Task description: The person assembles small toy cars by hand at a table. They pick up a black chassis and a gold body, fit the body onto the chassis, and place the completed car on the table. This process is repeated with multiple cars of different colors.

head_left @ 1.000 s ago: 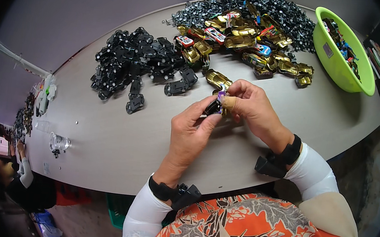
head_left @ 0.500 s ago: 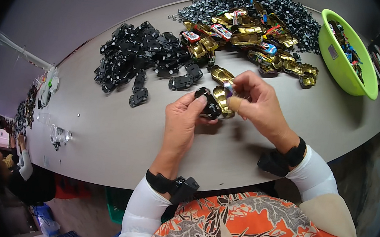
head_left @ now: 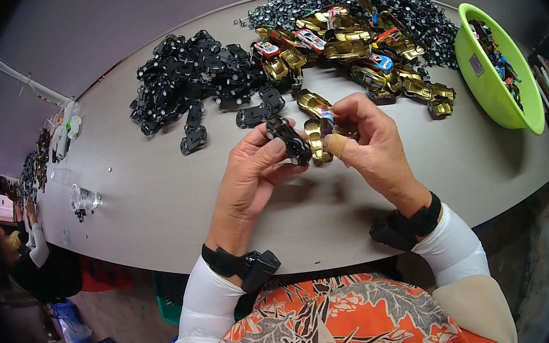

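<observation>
My left hand (head_left: 252,162) is closed around a black toy car chassis (head_left: 288,142) with small wheels, tilted over the table. Close by on the right, my right hand (head_left: 375,138) pinches a small toy car body (head_left: 327,119) with white and purple on it; the fingers hide most of it. A tan bandage wraps one of its digits. Between and just beyond the hands are a gold car body (head_left: 316,138) and another gold car body (head_left: 312,102). A loose black chassis (head_left: 261,108) lies beyond my left hand.
Black chassis form a heap (head_left: 191,72) at the left. Gold and coloured car bodies (head_left: 347,48) are piled at the back, before a mound of small wheel parts (head_left: 291,9). A green basin (head_left: 498,81) stands back right, a clear cup (head_left: 84,198) left. Another person (head_left: 32,246) works far left.
My left hand has shifted slightly left and turned the black chassis, so its wheels show more. My right hand keeps its pinch near the gold bodies. The whole view has shifted a little.
</observation>
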`<state>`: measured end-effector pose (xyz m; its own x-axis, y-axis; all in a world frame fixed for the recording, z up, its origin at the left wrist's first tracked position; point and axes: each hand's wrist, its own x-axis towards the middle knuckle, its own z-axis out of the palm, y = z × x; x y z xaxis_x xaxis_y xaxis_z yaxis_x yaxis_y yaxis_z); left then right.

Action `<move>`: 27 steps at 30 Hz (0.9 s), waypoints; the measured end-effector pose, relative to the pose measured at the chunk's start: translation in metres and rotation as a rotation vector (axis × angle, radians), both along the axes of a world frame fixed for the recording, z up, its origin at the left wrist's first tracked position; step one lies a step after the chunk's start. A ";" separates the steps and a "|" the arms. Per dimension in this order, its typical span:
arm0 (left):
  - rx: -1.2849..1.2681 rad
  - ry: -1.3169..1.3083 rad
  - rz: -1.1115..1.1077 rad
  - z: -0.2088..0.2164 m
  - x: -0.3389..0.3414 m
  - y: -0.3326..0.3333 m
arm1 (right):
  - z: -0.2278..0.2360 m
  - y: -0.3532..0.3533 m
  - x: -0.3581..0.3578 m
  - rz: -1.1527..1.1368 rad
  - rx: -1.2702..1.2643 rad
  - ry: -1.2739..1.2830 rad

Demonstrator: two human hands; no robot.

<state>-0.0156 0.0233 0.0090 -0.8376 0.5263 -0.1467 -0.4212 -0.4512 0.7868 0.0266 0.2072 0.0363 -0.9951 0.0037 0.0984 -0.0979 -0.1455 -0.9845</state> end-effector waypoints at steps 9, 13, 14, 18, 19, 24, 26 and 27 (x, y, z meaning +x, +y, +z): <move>0.079 0.031 -0.008 0.001 0.002 0.003 | -0.006 -0.009 0.007 -0.060 0.095 0.166; 0.079 0.044 -0.017 0.003 0.002 0.003 | -0.007 -0.010 0.006 -0.103 0.116 0.240; 0.076 0.045 -0.019 0.004 0.002 0.003 | -0.007 -0.010 0.006 -0.102 0.126 0.237; 0.072 0.049 -0.012 0.005 0.003 0.003 | -0.004 -0.010 0.008 -0.116 0.148 0.249; 0.067 0.048 -0.009 0.005 0.003 0.003 | -0.004 -0.011 0.008 -0.125 0.149 0.258; 0.056 0.045 -0.005 0.006 0.003 0.004 | -0.006 -0.009 0.008 -0.129 0.180 0.267; 0.064 0.043 -0.012 0.006 0.003 0.004 | -0.006 -0.009 0.008 -0.122 0.174 0.265; 0.068 0.041 -0.017 0.006 0.003 0.005 | -0.006 -0.010 0.008 -0.105 0.169 0.256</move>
<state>-0.0128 0.0280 0.0149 -0.8331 0.5479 -0.0756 -0.3969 -0.4972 0.7715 0.0345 0.1975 0.0299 -0.9329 0.0672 0.3538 -0.3517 0.0415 -0.9352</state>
